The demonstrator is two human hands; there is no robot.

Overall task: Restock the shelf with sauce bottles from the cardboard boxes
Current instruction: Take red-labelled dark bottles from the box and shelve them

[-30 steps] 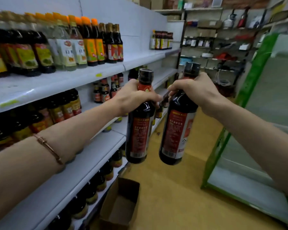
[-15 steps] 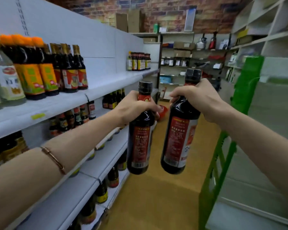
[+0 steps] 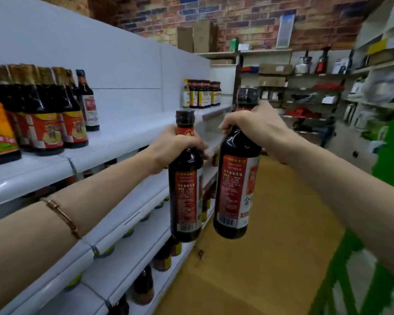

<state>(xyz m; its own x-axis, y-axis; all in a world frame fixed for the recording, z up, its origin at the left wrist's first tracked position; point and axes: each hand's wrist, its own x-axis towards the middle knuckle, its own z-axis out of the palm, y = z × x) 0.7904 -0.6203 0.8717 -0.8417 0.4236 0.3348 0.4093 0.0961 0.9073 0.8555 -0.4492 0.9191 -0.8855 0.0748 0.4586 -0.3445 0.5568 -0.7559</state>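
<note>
Brick wall (image 3: 248,17) closes off the far end of a shop aisle with a tan floor (image 3: 271,258). White shelving (image 3: 127,137) runs down the left side in tiers. Its upper shelf has a long bare stretch in the middle, between a crowd of dark bottles with red and yellow labels (image 3: 43,114) at the near left and a small cluster of bottles (image 3: 203,93) at the far end. Lower tiers hold more dark bottles, mostly hidden under the shelf edges. A green frame (image 3: 350,280) stands on the right, and blurred goods fill shelves beyond it.

Two bare forearms reach forward into the aisle. The left one wears a thin bracelet (image 3: 62,218).

The left hand (image 3: 175,146) grips the neck of a sauce bottle (image 3: 185,189), fingers curled round it just below the cap. The right hand (image 3: 255,130) grips a second sauce bottle (image 3: 236,187) the same way at its neck. Both bottles hang upright in the air, side by side and close together, just off the shelf's front edge and about level with the tier below the bare stretch. No cardboard box is in view.

The step appears to be carrying both bottles to the bare upper shelf. To do it well, lift each high enough to clear the shelf lip, keep them from knocking together, set one base flat before the other, and turn the labels outward.
</note>
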